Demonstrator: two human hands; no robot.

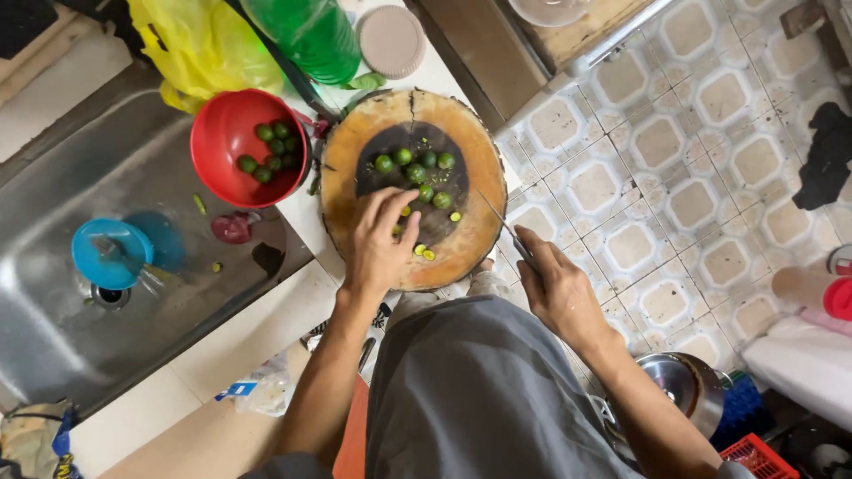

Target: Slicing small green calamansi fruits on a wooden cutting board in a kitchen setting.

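A round wooden chopping block (470, 151) sits on the counter edge with several small green limes (413, 167) on its dark centre. My left hand (382, 244) rests flat on the block, fingers spread and touching a lime near its fingertips. Small cut yellow-green pieces (424, 253) lie beside that hand. My right hand (555, 288) grips a knife (501, 222) by the handle; its thin blade points up toward the block's right edge, just off the wood.
A red bowl (222, 133) holding several limes stands left of the block. A steel sink (106, 177) with a blue cup (111, 253) lies further left. A green bottle (311, 31), yellow bag (200, 44) and tiled floor (692, 177) surround it.
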